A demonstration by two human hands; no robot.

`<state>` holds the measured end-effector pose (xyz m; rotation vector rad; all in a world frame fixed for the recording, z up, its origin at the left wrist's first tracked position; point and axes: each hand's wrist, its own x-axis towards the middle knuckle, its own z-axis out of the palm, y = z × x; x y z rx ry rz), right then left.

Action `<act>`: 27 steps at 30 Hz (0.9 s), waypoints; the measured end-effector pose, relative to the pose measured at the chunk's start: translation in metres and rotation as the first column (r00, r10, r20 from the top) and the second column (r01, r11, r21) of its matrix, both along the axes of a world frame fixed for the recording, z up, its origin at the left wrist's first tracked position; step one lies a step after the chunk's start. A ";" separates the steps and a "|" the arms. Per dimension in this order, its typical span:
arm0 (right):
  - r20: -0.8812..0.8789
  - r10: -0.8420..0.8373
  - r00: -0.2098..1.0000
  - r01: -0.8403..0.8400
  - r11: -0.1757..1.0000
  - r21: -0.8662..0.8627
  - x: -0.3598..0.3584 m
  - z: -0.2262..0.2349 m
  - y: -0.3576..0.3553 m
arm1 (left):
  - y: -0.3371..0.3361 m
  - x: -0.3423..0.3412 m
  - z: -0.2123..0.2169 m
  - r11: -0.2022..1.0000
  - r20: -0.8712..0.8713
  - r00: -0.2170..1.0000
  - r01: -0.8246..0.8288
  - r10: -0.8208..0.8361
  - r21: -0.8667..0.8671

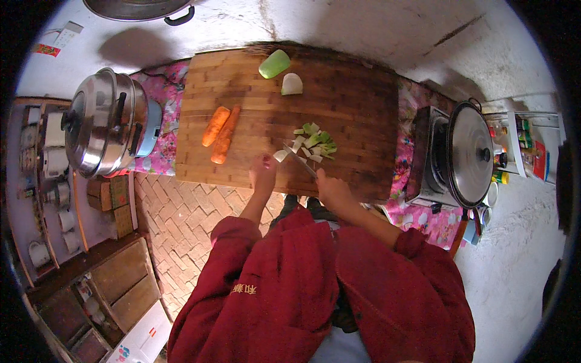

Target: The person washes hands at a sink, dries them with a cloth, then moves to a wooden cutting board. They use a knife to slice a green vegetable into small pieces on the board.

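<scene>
A kitchen knife is gripped in my right hand, its blade slanting up and left over a large wooden cutting board. Chopped pale stalk pieces with green leafy ends lie just right of the blade. By the blade's tip is a whitish cut piece, close to my left hand. The left fingers are drawn together at the board's near edge; what they hold, if anything, is hidden. Two peeled carrots rest on the left. Far back are a pale green vegetable piece and a white cut one.
A lidded steel steamer pot stands at the left on pink flowered cloth. At the right, a wide lidded pan sits on a stove. Behind it, a wall shelf holds jars. Bricks pave the floor.
</scene>
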<state>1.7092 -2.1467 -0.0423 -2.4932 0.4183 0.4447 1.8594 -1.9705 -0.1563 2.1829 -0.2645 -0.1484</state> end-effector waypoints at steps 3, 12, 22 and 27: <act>-0.046 0.058 0.997 -0.056 0.998 0.030 -0.002 -0.003 0.003 | 0.019 0.022 0.006 0.976 -0.034 0.989 -0.133 0.141 0.171; -0.090 -0.025 0.996 0.027 1.000 0.015 0.013 -0.030 -0.006 | 0.057 0.075 0.044 0.839 0.367 0.919 -0.310 0.143 0.448; -0.122 -0.040 0.992 0.048 0.997 0.059 -0.009 -0.014 -0.019 | -0.100 0.114 0.061 0.943 0.435 0.844 0.330 -0.312 0.037; -0.111 0.073 0.991 -0.066 0.995 0.072 -0.035 -0.042 -0.003 | -0.173 0.172 0.057 0.857 0.130 0.848 0.516 -0.513 0.017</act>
